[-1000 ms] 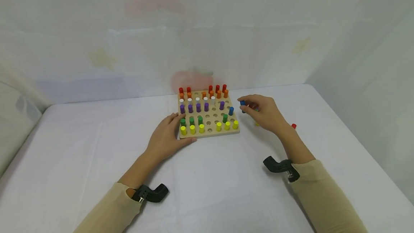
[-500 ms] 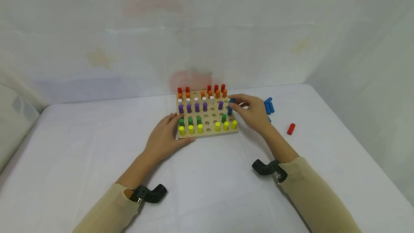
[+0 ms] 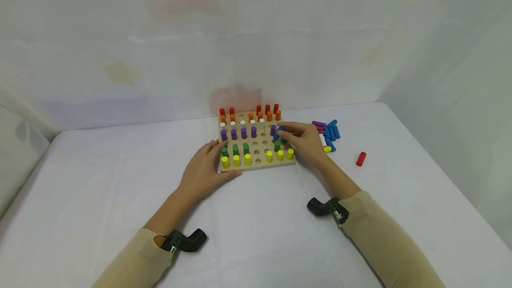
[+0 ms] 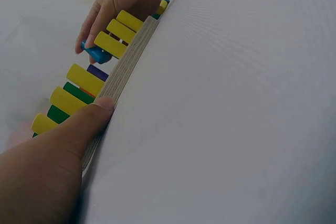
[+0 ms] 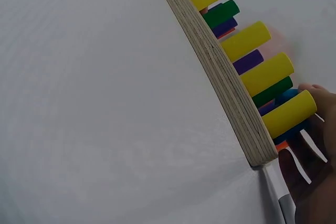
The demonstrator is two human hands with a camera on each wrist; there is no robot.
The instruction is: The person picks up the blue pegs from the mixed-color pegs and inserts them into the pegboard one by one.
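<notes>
Blue wooden peg point(image 3: 281, 130) pinched in right hand point(image 3: 302, 142) fingertips, held over square plywood pegboard point(image 3: 257, 166) near its 3 o'clock edge, just beside a purple peg point(image 3: 273, 130); a second ago still off the board, beside it at 3 o'clock. Judged: peg brought to a free hole, not yet seated. Left hand point(image 3: 204, 170) flat, fingers relaxed, thumb pressed against board's near edge at 7 o'clock, unchanged. Now uncovered at 3 o'clock of board: loose pile of blue, purple, white and yellow pegs point(image 3: 327, 133). Farther out, lone red peg point(image 3: 361, 158) on white tablecloth point(image 3: 260, 234).
</notes>
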